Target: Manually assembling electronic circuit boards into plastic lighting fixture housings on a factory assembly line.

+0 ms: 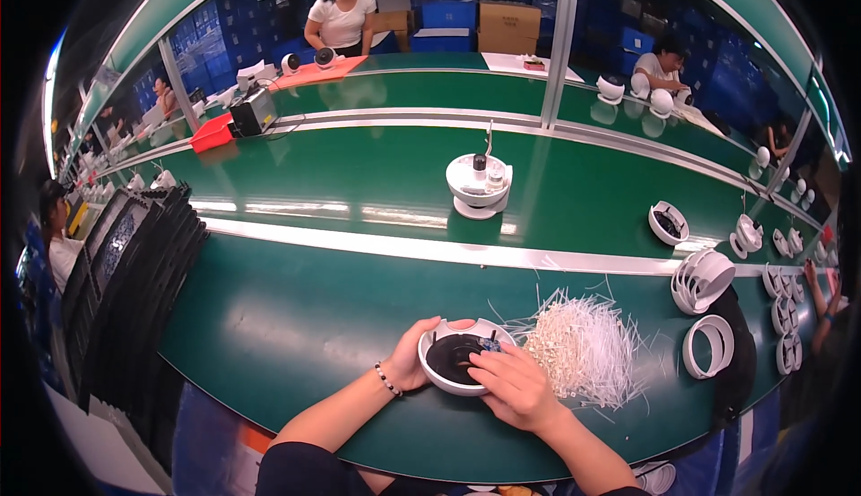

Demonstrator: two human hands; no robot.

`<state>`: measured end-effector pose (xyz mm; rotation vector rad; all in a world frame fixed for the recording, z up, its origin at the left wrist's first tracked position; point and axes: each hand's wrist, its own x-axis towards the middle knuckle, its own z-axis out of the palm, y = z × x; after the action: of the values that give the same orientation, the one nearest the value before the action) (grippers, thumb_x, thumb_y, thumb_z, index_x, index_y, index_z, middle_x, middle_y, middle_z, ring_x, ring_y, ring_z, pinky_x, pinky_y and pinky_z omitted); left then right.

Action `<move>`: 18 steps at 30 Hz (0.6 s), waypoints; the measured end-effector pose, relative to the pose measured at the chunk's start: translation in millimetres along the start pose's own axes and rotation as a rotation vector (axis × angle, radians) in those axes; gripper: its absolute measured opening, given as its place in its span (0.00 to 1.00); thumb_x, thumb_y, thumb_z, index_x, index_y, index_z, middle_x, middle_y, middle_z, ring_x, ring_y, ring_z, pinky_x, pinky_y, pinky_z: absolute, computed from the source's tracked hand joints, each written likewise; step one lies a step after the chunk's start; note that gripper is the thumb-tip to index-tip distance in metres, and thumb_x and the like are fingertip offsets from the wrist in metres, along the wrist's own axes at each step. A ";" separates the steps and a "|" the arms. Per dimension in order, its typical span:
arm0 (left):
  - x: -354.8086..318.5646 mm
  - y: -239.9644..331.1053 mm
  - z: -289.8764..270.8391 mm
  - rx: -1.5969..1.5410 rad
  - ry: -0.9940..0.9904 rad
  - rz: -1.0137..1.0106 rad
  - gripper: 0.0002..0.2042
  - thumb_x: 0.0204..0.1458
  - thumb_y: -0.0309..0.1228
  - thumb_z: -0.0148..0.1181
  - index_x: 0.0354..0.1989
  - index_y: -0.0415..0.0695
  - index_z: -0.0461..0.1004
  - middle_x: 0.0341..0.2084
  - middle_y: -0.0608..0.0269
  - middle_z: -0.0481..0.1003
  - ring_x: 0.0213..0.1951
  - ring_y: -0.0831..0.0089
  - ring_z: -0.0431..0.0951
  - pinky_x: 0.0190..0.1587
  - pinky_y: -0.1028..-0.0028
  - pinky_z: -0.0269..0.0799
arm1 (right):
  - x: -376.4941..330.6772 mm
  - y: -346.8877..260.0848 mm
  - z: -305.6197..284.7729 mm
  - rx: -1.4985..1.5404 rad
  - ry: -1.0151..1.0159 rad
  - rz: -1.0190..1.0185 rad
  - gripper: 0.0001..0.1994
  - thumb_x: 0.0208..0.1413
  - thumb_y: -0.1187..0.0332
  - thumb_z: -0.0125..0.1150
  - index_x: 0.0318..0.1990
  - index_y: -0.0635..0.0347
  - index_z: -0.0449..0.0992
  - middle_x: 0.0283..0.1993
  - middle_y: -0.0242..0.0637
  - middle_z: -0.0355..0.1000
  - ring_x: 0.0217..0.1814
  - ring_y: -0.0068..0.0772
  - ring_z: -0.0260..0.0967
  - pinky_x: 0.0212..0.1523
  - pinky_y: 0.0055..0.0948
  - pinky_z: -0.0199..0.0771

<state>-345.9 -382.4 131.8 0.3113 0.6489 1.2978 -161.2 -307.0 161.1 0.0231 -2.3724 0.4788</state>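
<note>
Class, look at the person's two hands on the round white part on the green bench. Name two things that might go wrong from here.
1. The right hand works beside the loose pile of white ties; a sleeve or wrist might scatter them.
2. The left hand steadies the round white part only at its rim, so it may slip or tip on the smooth green bench.

Two bare forearms, no sleeves below the elbow. Beaded bracelet (387, 379) of dark and pale beads around the left wrist. Right wrist unadorned. Left hand (411, 357) and right hand (513, 387) ungloved, no rings visible. Dark clothing at lower edge.
</note>
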 end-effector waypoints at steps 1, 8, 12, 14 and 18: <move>-0.9 -0.5 -0.1 0.002 0.004 -0.003 0.28 0.52 0.46 0.32 0.57 0.39 0.51 0.52 0.48 0.61 0.51 0.61 0.65 0.54 0.65 0.60 | -1.0 -0.9 -0.3 0.003 0.003 0.003 0.21 0.30 0.75 0.61 0.40 0.61 0.71 0.46 0.37 0.68 0.47 0.38 0.66 0.51 0.42 0.61; 11.1 14.0 -7.4 0.059 0.212 0.304 0.20 0.52 0.40 0.37 0.50 0.40 0.62 0.46 0.53 0.67 0.47 0.64 0.68 0.52 0.66 0.62 | -1.5 -6.8 -9.6 -0.040 0.063 0.156 0.25 0.36 0.70 0.63 0.47 0.60 0.66 0.55 0.43 0.60 0.58 0.45 0.55 0.56 0.44 0.53; 54.0 76.9 -16.7 0.122 0.383 0.617 0.19 0.56 0.41 0.33 0.48 0.43 0.63 0.46 0.57 0.68 0.47 0.66 0.68 0.50 0.64 0.64 | -14.6 2.8 -3.7 -0.033 0.014 0.202 0.22 0.36 0.70 0.62 0.45 0.60 0.68 0.56 0.42 0.59 0.57 0.46 0.55 0.56 0.45 0.52; 75.3 110.9 -29.3 0.209 0.341 0.707 0.19 0.57 0.40 0.33 0.46 0.39 0.62 0.46 0.55 0.66 0.48 0.64 0.66 0.51 0.64 0.64 | -17.0 2.6 1.7 -0.009 -0.026 0.145 0.18 0.37 0.69 0.61 0.40 0.61 0.70 0.52 0.42 0.61 0.56 0.46 0.55 0.56 0.46 0.50; 125.0 158.9 -103.3 0.156 0.564 0.853 0.19 0.54 0.32 0.38 0.53 0.40 0.49 0.50 0.50 0.57 0.51 0.56 0.61 0.51 0.54 0.61 | -24.0 0.3 23.5 0.060 -0.070 0.089 0.15 0.38 0.67 0.62 0.36 0.59 0.71 0.49 0.38 0.64 0.54 0.43 0.57 0.56 0.48 0.50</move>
<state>-517.5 -236.0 105.9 0.3683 1.1672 2.1940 -158.4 -317.6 129.4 -0.0393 -2.4347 0.6003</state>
